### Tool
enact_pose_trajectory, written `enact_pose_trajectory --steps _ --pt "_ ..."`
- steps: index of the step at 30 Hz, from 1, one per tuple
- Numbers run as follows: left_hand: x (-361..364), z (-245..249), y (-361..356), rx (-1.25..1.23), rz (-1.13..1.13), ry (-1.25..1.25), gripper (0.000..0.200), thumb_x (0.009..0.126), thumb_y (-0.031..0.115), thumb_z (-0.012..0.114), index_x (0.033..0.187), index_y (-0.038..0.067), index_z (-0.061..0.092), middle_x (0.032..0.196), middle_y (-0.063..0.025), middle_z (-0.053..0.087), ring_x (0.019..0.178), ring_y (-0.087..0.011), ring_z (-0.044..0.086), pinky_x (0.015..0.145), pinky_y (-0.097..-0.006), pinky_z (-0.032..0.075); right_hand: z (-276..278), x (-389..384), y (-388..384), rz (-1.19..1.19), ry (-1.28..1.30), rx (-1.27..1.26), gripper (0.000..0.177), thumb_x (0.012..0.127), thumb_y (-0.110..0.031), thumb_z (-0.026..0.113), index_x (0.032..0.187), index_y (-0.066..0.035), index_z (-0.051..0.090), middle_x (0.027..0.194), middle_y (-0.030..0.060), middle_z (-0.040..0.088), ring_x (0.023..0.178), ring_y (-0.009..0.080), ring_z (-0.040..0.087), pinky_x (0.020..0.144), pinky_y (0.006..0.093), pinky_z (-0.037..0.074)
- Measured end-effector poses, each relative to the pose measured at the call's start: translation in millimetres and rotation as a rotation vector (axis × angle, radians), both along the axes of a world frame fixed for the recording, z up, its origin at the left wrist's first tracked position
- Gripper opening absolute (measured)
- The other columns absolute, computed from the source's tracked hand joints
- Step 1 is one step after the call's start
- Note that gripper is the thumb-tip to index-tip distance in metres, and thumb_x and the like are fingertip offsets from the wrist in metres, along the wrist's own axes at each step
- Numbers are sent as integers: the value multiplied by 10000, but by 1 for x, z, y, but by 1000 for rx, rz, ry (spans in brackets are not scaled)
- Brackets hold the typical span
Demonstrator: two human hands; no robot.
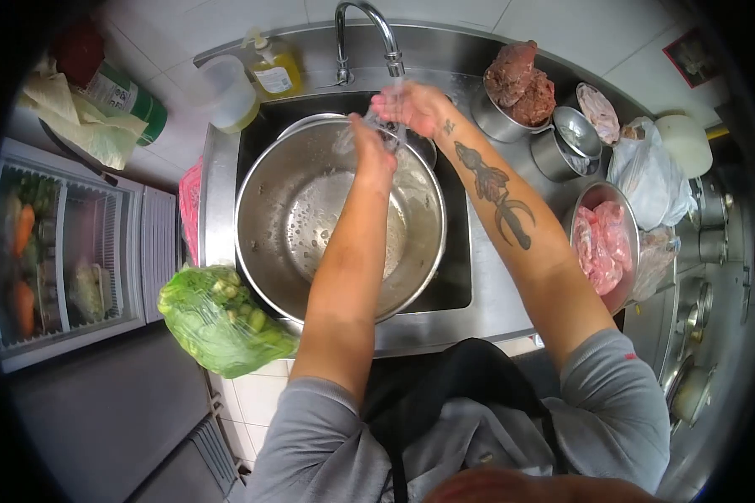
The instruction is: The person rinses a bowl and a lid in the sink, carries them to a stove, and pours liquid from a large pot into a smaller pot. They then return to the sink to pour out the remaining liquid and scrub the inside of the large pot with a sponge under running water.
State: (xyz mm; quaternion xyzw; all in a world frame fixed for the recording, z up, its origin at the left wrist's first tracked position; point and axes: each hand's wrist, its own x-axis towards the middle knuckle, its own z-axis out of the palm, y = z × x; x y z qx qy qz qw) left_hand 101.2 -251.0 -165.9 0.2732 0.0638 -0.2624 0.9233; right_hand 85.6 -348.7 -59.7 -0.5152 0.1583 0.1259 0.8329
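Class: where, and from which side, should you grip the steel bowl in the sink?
The steel bowl sits upright, wide, smooth-walled: take its rim at the near-left edge, from above. The left hand, right hand and tap crowd the far side.

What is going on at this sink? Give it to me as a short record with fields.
Place: kitchen sink, tap above
Left hand: under the tap, over the steel bowl
Right hand: just beyond it, under the spout; grip blurred
Steel bowl: in the sink, wet inside
Left of sink: green bag of vegetables, soap bottle
Right of sink: raw meat in metal bowls
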Motion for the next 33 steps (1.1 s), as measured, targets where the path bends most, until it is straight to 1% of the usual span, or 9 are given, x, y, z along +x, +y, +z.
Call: enact_pose_trajectory --steps 4,8,13,17,19,22,26,30,33 --pt "-3 -24 -50 950 255 59 822 850 239 554 1377 -145 53 1457 -296 99 1370 -378 133 1136 -345 89 -1 -7 -10 -60 -40 51 283 924 -113 432 1100 95 507 1086 215 586 971 312 607 905 405 490" --pt "-100 5 -46 1281 256 -733 767 763 50 500 1328 -212 52 1406 -397 69 1336 -511 73 1127 -488 50 -22 8 -16 -11 15 38 292 934 -100 431 1131 112 468 1088 241 568 966 346 603 874 414 518" --pt "-90 20 9 1386 164 -1591 456 836 284 567 1183 -10 533 1300 -216 429 1274 -417 313 1073 -524 205 -20 14 17 107 40 233 297 927 -112 458 1120 114 472 1152 274 541 1045 362 572 935 444 478" --pt "17 24 79 1880 249 -1827 406 864 393 525 1095 67 600 1044 -163 615 1045 -355 533 964 -542 309 -29 24 13 -137 60 108 320 940 -94 464 1156 139 430 1140 285 540 1021 350 586 902 412 506" --pt "43 49 107 2079 -14 -1479 443 888 441 436 1024 64 627 1018 -150 628 1046 -323 542 993 -520 300 -26 18 9 -361 79 -33 267 906 -93 535 1089 98 498 1089 257 574 982 339 601 896 417 500" --pt "24 49 86 2107 -23 -1357 387 871 403 477 996 76 641 977 -131 636 994 -309 562 962 -515 326 -7 -11 5 135 22 121 234 899 -130 571 1032 61 543 1000 196 611 897 290 622 840 406 521" --pt "-54 20 6 1345 271 -1439 281 772 344 595 808 76 670 886 -129 616 901 -316 550 932 -494 361 -16 -15 -22 164 -77 223 197 895 -161 587 978 16 610 916 135 656 826 240 650 777 391 541" --pt "-106 18 13 931 -82 -1918 256 714 325 674 738 73 639 871 -116 587 895 -308 541 898 -443 411 22 -45 -35 644 153 -301 175 901 -148 575 953 14 616 882 135 663 788 214 660 738 355 553" --pt "-66 9 25 864 20 -2053 270 749 353 643 796 87 637 864 -92 571 917 -283 535 929 -477 383 -21 -28 -44 158 48 -275 199 892 -99 564 984 76 592 878 179 649 800 257 666 705 340 572"
